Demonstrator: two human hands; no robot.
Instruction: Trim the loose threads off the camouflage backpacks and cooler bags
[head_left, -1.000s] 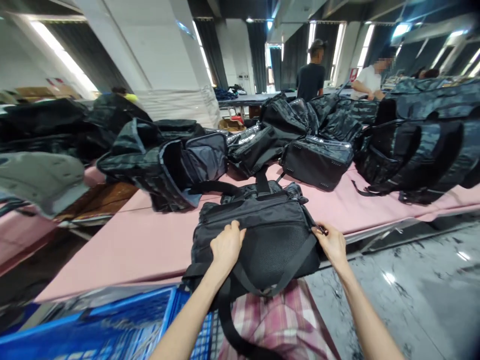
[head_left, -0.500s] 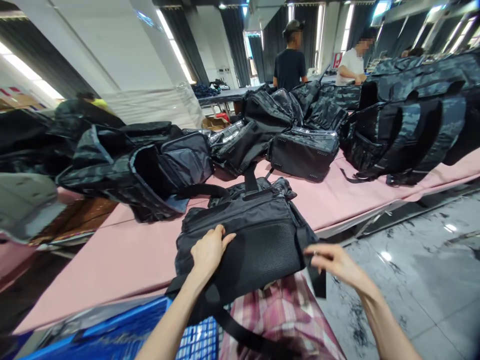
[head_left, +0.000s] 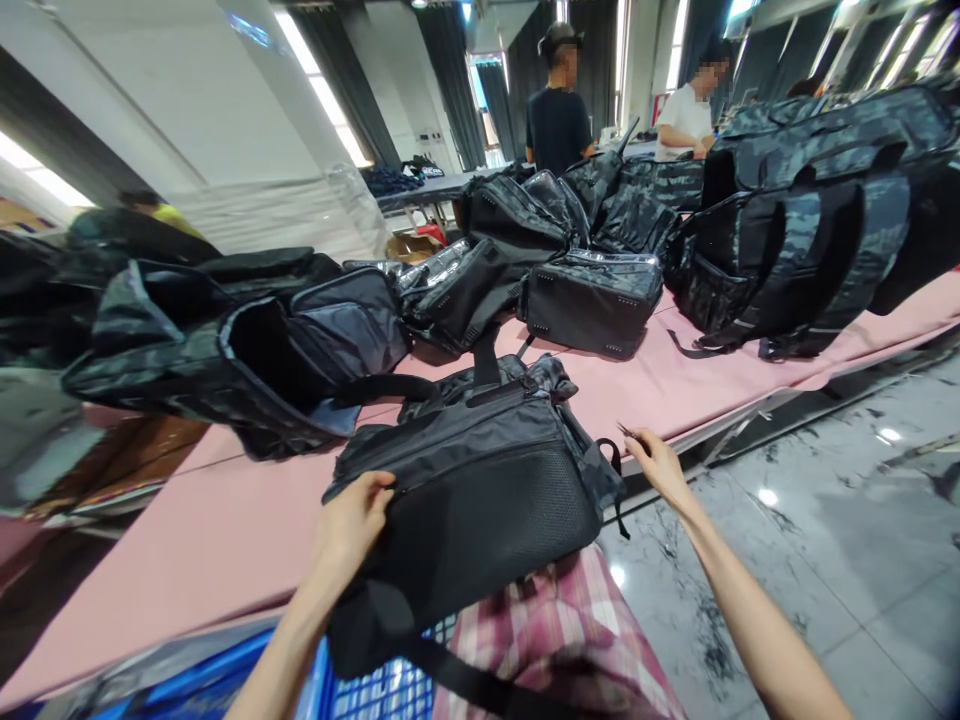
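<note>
A black backpack (head_left: 480, 500) with a mesh back panel lies across the pink table edge and over a lap in a plaid garment (head_left: 555, 620). My left hand (head_left: 356, 520) is closed on the backpack's left upper edge, thumb and fingers pinching the fabric near a seam. Apart from the bag, off its right side, my right hand (head_left: 656, 465) is closed around a small dark pointed tool (head_left: 625, 430), which looks like thread snips. Most of that tool is hidden in the fingers. A thin black strap (head_left: 616, 460) loops out from the bag's right end, close to the right fingertips.
Camouflage bags (head_left: 277, 350) and black bags with shiny linings (head_left: 592, 300) crowd the back of the pink table (head_left: 202, 540). More backpacks (head_left: 810, 230) stand at right. Below left is a blue plastic basket (head_left: 375, 690). Two people (head_left: 559, 110) stand at far tables.
My left hand has shifted from the upper middle of the panel to its left edge. My right hand has moved up, away from the wide strap at the bag's right side; the pointed tool now shows.
</note>
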